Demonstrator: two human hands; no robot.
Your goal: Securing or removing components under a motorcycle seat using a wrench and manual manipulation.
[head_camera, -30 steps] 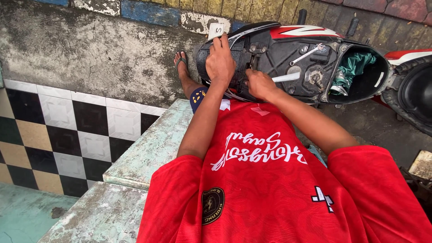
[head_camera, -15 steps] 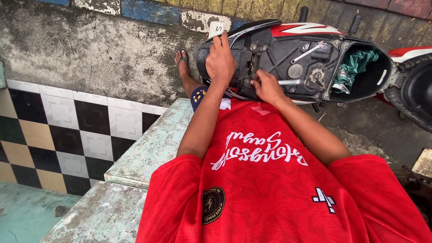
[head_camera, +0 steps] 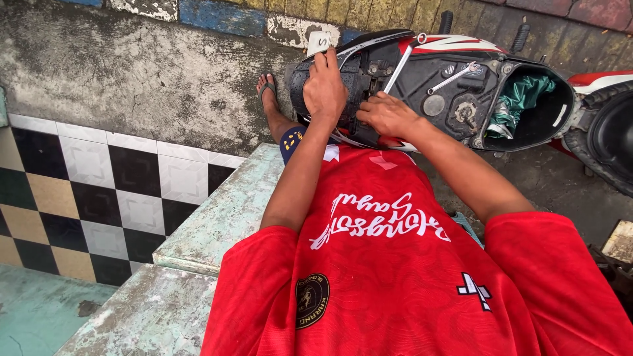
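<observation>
My left hand (head_camera: 323, 89) grips the near end of a scooter's black under-seat panel (head_camera: 409, 86). A small white tag (head_camera: 318, 43) sticks up just beyond its fingers. My right hand (head_camera: 386, 113) lies beside it on the panel, fingers closed on the lower end of a thin silver rod tool (head_camera: 402, 62) that points up and away. What the tool's tip touches is hidden under the hand. A silver spanner (head_camera: 455, 76) lies loose on the panel to the right.
The open storage tub (head_camera: 560, 115) holds a crumpled green cloth (head_camera: 521, 105). My sandalled foot (head_camera: 267, 89) rests on stained concrete (head_camera: 132, 72). I sit on a worn pale-green ledge (head_camera: 217, 217) above black, white and yellow tiles (head_camera: 99, 191). A rear tyre (head_camera: 610, 138) is at right.
The silver rod in my right hand has swung from pointing right to pointing up and away. My left hand keeps its grip on the panel.
</observation>
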